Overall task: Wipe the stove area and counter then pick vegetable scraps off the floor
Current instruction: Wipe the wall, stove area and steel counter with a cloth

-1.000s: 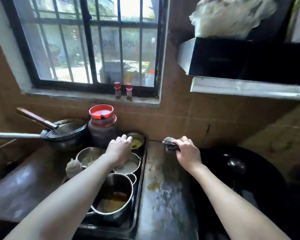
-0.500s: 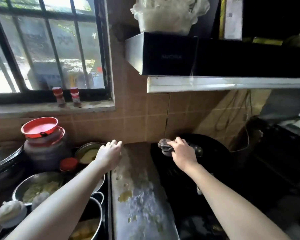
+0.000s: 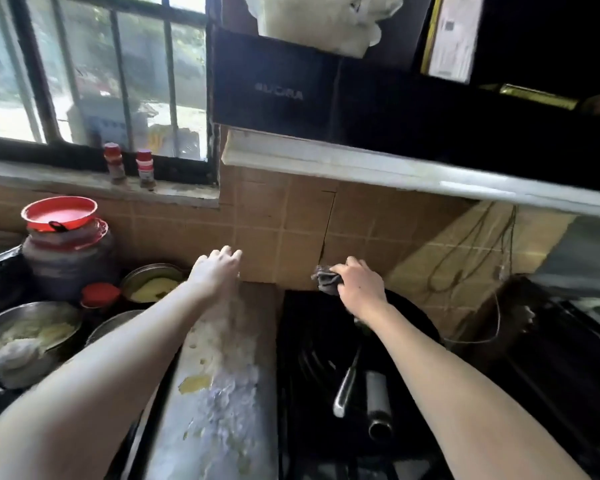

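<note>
My right hand [image 3: 361, 287] grips a bunched grey cloth [image 3: 326, 279] at the back of the black stove [image 3: 312, 368], close to the tan tiled wall. A dark wok [image 3: 413, 327] sits under my right wrist, with a metal-handled utensil [image 3: 347, 386] lying in it. My left hand [image 3: 215, 271] hovers with loose, spread fingers over the far end of the narrow counter strip [image 3: 219, 393], holding nothing. That strip is wet and smeared, with yellowish food bits [image 3: 194, 382] on it.
Left of the strip stand steel bowls of food [image 3: 32, 332], a small bowl [image 3: 151, 284] and a jar with a red lid [image 3: 65, 244]. Two spice bottles [image 3: 144, 168] sit on the windowsill. A range hood [image 3: 395, 168] overhangs the stove. Cables [image 3: 465, 271] hang at the right wall.
The view has swung right, from the bowls to the stove. My right hand carried the cloth from the counter's back edge to over the stove. My left hand lifted off the bowls.
</note>
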A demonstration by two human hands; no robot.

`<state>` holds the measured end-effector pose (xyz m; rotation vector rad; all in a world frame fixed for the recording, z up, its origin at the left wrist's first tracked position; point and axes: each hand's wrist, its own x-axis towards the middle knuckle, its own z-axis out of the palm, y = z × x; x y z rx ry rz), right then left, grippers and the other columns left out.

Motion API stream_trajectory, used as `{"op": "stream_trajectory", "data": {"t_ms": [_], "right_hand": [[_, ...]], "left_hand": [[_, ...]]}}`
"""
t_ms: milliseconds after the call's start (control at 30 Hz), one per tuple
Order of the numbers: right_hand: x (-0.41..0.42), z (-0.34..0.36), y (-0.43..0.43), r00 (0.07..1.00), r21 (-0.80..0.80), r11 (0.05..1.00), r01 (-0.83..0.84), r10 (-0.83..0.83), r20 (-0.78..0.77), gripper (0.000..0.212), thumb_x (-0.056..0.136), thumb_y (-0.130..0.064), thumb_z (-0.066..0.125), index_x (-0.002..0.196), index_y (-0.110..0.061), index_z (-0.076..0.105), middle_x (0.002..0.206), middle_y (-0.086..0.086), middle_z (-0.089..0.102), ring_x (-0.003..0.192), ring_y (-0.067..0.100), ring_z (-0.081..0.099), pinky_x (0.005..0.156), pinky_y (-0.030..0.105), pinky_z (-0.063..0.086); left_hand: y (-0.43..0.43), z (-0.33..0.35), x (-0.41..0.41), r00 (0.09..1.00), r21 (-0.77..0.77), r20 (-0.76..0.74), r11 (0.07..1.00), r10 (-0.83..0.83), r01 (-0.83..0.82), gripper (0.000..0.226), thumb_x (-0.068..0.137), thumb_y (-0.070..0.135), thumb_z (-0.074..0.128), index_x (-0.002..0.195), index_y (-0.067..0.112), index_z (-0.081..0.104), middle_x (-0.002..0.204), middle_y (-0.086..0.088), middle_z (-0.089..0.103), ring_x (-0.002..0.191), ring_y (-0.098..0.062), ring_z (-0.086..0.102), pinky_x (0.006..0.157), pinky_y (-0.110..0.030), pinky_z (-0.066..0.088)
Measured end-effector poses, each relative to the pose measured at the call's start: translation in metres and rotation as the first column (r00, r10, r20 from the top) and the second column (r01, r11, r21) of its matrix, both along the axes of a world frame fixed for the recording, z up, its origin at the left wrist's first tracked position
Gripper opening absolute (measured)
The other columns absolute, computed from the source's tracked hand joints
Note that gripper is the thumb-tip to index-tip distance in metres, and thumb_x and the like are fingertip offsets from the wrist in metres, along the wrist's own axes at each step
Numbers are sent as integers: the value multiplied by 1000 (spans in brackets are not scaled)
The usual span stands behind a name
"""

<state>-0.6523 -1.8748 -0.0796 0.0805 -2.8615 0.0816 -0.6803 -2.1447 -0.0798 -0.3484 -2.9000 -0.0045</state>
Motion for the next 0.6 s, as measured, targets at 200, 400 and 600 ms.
{"op": "stream_trajectory", "data": {"t_ms": [200, 400, 600], "right_hand": [[-30, 22, 59, 1000, 8, 1000, -20, 20, 22, 47, 90, -4, 43, 130, -27, 52, 139, 9, 45, 107, 32, 58, 81, 38, 48], [-47, 27, 48, 993, 60, 994, -88, 83, 82, 49, 91, 0, 38, 130, -27, 49, 143, 7, 39, 107, 32, 57, 82, 39, 47], [-66, 26, 22, 986, 14, 986, -163, 163, 28, 38, 91, -4, 44, 122, -23, 55, 117, 5, 47, 99, 32, 57, 78, 37, 46]], "left_hand": [[64, 13, 0, 993, 45, -44, 993, 110, -108, 40, 91, 16, 55, 128, 14, 40, 122, -9, 47, 117, -27, 50, 91, -37, 42], [101, 38, 6, 988, 149, -80, 981, 135, -122, 36, 91, 11, 52, 126, 12, 43, 120, -12, 47, 115, -32, 50, 91, -42, 41], [69, 24, 0, 970, 174, -75, 961, 230, -214, 36, 92, 11, 52, 126, 13, 42, 120, -10, 47, 114, -30, 50, 90, -40, 41]]}}
